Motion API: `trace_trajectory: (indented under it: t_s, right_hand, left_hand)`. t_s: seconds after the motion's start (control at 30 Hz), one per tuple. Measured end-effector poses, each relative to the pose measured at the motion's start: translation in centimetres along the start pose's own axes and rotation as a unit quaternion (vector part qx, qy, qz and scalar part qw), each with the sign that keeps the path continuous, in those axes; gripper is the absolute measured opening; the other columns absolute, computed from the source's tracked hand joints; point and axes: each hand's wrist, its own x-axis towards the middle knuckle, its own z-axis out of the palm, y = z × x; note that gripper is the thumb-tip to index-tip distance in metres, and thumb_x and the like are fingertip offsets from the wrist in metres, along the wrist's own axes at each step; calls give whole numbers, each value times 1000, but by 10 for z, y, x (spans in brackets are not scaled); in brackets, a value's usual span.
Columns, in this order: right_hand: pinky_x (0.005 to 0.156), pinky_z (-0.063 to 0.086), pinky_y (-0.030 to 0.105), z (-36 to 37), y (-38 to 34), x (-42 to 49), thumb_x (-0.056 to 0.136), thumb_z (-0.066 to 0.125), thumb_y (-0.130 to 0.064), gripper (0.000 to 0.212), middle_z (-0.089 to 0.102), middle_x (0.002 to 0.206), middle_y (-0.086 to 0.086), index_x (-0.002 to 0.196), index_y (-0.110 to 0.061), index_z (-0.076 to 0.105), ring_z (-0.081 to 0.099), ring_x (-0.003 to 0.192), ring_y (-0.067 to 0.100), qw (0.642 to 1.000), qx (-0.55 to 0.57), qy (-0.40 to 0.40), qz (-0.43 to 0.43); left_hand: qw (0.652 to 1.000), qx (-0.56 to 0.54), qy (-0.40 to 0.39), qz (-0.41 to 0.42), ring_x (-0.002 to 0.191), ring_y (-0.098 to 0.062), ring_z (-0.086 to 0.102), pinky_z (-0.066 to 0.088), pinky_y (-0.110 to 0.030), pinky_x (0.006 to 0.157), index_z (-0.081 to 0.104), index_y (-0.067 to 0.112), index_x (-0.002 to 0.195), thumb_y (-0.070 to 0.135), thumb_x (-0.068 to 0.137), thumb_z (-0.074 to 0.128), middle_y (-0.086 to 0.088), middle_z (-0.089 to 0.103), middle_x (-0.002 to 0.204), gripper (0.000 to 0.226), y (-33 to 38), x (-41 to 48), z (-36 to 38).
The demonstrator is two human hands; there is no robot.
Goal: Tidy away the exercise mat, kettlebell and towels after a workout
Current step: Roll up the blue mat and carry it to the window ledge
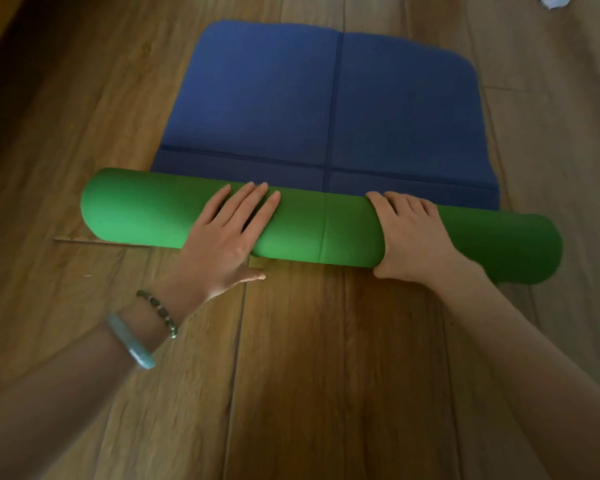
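On the wooden plank floor (291,375), the blue foam exercise mat (326,98) lies part-rolled, green backing outward. Left hand (229,233) presses flat, fingers spread, to hold the roll tight; right hand (413,237) curls over it, seemingly to push.

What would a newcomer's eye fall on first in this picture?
First comes the bright green roll of the mat, lying across the middle of the wooden floor, with the flat blue part spread out beyond it. The left hand lies flat on the roll with straight fingers, and the right hand curls over it. Two bracelets sit on the left wrist.
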Motion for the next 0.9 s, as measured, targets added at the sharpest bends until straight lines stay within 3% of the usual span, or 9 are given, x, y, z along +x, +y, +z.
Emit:
trace_trajectory:
  t_s: [0.1, 0.2, 0.3, 0.37, 0.47, 0.57, 0.63, 0.73, 0.9]
  right_hand:
    - [113, 17, 45, -14, 7, 17, 56, 79, -43, 115, 32, 143, 8, 146, -19, 11, 31, 132, 27, 998, 27, -62, -3]
    - [115, 4, 51, -20, 2, 17, 58, 80, -42, 122, 23, 148, 11, 148, -23, -1, 18, 139, 29, 995, 40, -87, 18]
    - [115, -7, 50, -12, -11, -1, 61, 78, -42, 125, 4, 155, 11, 146, -31, -13, -3, 144, 27, 997, 69, -24, 12]
    - [115, -7, 48, -2, -21, -10, 64, 77, -40, 123, -3, 157, 10, 147, -31, -14, -7, 144, 26, 998, 64, 27, 6]
    - [114, 0, 51, 10, -20, -2, 62, 81, -33, 123, 7, 156, 16, 149, -25, -7, 3, 144, 31, 997, 1, 74, 22]
    - [111, 14, 54, 13, -15, 15, 57, 85, -32, 122, 25, 149, 20, 149, -25, 5, 21, 139, 35, 995, -19, 87, 36]
    - [108, 21, 55, 13, -12, 23, 53, 86, -31, 118, 35, 143, 20, 146, -24, 14, 31, 134, 35, 994, -27, 104, 35]
    - [108, 20, 53, 12, -11, 26, 55, 84, -29, 113, 36, 142, 18, 146, -24, 17, 31, 133, 34, 994, -31, 102, 36]
    - [106, 22, 51, 2, -9, 30, 54, 82, -32, 110, 38, 139, 16, 145, -24, 21, 35, 128, 32, 996, -29, 83, 29]
  left_hand:
    - [999, 10, -6, -45, 134, -34, 37, 21, -46, 112, 24, 10, 145, 56, 45, 86, -19, 39, 145, 127, 0, 11, 6]
    - [999, -3, 0, -45, 126, -35, 45, 27, -47, 109, 34, 9, 141, 46, 45, 89, -20, 48, 136, 117, -3, 23, 9]
    - [999, -8, 2, -37, 121, -34, 49, 30, -46, 106, 39, 10, 139, 46, 43, 89, -17, 53, 131, 114, -13, 35, 9]
    - [999, -12, -18, -36, 122, -30, 48, 28, -44, 107, 38, 13, 141, 48, 46, 86, -12, 51, 134, 112, -18, 42, 3]
    - [995, -37, -82, -38, 131, -22, 36, 16, -39, 112, 23, 21, 147, 53, 54, 81, -2, 39, 145, 113, -23, 57, -6]
    - [996, -23, -78, -49, 133, -20, 34, 7, -41, 116, 21, 24, 147, 55, 52, 81, -1, 37, 145, 117, -25, 61, -9]
    - [997, -9, -52, -62, 136, -24, 32, 8, -44, 117, 18, 23, 149, 53, 51, 84, -5, 36, 147, 122, -25, 51, -5]
    - [996, 41, -48, -69, 139, -31, 27, 13, -47, 116, 10, 20, 150, 50, 49, 87, -14, 32, 149, 131, -22, 37, 4]
    - [991, 71, -66, -88, 134, -33, 31, 18, -46, 113, 13, 19, 147, 42, 59, 85, -15, 35, 144, 116, -17, 48, 2]
